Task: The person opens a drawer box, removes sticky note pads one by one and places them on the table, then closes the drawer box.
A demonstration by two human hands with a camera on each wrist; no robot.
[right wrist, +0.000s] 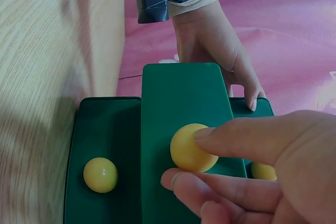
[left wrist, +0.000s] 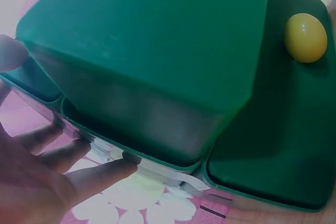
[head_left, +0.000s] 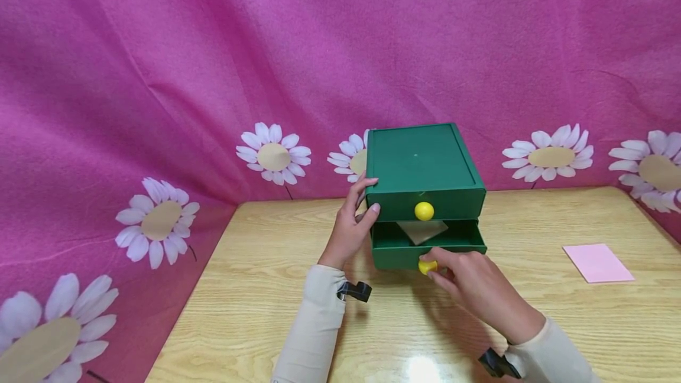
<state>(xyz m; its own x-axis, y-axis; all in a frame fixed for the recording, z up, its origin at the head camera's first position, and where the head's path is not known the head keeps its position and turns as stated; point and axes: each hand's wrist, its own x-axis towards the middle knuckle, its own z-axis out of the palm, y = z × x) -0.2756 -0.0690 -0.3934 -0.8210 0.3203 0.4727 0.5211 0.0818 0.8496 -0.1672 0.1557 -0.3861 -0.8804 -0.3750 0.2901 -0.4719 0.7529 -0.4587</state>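
On the table, the smooth green middle drawer juts from its cabinet, right hand pinching its yellow knob, a bottom knob showing only in 2 wrist views, left hand spread against the cabinet.

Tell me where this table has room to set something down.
Bare tabletop lies between the left hand and the flowered cloth; another patch lies between the green drawer unit and the pink paper. In front of the unit it's crowded: open drawer, right hand.
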